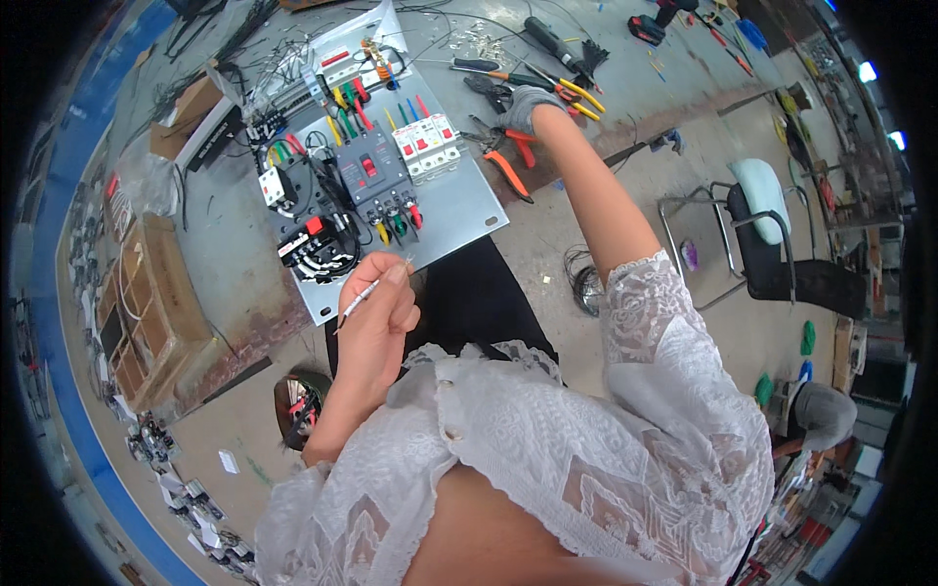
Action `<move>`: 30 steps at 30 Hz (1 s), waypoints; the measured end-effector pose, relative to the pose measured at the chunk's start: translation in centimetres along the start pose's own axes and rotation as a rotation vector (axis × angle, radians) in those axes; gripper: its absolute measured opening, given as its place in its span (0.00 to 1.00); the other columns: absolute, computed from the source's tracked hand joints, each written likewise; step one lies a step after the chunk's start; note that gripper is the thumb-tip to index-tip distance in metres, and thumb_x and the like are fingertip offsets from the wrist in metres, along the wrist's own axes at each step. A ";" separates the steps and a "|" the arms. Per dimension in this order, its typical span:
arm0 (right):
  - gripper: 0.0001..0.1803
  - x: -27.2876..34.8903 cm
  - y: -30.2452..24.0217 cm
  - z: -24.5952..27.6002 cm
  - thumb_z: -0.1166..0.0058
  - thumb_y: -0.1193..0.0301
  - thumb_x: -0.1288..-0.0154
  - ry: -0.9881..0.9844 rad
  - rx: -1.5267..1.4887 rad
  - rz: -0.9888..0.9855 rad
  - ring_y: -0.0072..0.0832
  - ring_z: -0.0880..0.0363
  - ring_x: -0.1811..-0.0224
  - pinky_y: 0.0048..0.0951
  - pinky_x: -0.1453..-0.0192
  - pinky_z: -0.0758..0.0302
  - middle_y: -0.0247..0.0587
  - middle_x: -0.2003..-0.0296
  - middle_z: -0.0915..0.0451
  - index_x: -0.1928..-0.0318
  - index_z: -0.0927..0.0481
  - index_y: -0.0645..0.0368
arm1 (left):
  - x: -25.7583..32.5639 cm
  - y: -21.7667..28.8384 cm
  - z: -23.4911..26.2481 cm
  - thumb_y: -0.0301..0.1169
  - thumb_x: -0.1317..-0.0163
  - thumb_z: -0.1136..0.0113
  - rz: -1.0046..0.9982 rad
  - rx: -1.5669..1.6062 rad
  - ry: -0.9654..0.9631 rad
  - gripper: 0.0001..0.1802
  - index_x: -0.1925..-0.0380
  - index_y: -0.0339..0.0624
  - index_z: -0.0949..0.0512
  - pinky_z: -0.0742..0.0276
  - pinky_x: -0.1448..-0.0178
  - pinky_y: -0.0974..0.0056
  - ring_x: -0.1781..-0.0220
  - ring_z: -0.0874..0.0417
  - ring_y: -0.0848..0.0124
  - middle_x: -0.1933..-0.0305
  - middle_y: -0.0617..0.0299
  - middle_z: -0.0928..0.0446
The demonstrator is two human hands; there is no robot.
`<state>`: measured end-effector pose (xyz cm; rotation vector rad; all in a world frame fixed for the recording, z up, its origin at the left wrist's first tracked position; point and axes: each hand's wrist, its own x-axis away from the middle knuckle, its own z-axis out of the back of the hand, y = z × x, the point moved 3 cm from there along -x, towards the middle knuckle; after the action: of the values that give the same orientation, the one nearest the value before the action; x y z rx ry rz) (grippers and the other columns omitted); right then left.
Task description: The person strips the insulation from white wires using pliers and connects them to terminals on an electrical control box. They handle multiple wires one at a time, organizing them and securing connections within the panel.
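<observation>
My left hand (379, 311) is closed, bare, just off the near edge of a metal mounting plate (467, 207). A thin white wire-like piece (361, 300) with a dark end is pinched in it. My right hand (533, 105), in a grey glove, reaches out among hand tools at the plate's far right. Its fingers are mostly hidden, so its hold is unclear. Beside it lie orange-handled pliers (507, 176) and yellow-handled pliers (580, 98). The plate carries a grey circuit breaker (369, 168) with coloured wires, a white breaker block (428, 146) and a black wired part (318, 244).
A screwdriver (553, 41) and a cordless drill (649, 27) lie farther back on the workbench (230, 254). Cardboard boxes (161, 303) stand at the left. A chair (757, 239) is on the floor at right; another person (823, 415) is beyond it.
</observation>
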<state>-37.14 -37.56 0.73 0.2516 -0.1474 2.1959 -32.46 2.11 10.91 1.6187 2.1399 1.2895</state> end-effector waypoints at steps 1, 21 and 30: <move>0.31 -0.5 -1.2 0.0 0.40 0.48 0.54 -0.023 0.010 0.020 0.45 0.19 0.56 0.37 0.50 0.24 0.55 0.59 0.19 0.57 0.18 0.62 | 0.4 0.1 0.3 0.30 0.33 0.47 -0.015 0.011 0.025 0.04 0.67 0.43 0.29 0.55 0.78 0.74 0.83 0.50 0.86 0.80 0.76 0.43; 0.40 1.3 -3.7 0.3 0.36 0.48 0.55 0.099 -0.207 -0.035 0.48 0.22 0.50 0.39 0.47 0.25 0.57 0.54 0.21 0.46 0.27 0.62 | 1.4 1.1 1.4 0.31 0.32 0.48 -0.132 0.048 0.094 0.04 0.65 0.43 0.28 0.54 0.76 0.74 0.81 0.51 0.85 0.81 0.77 0.47; 0.12 -0.2 -1.6 1.1 0.42 0.75 0.43 0.848 -0.904 0.276 0.30 0.23 0.61 0.33 0.53 0.27 0.39 0.65 0.21 0.58 0.26 0.59 | 1.1 0.9 1.2 0.31 0.32 0.48 -0.118 0.057 0.044 0.05 0.65 0.43 0.29 0.55 0.77 0.74 0.82 0.51 0.85 0.81 0.77 0.46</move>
<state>-35.56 -36.98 1.79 -1.2286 -0.6819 2.0763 -31.57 3.70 11.19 1.4722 2.2800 1.2506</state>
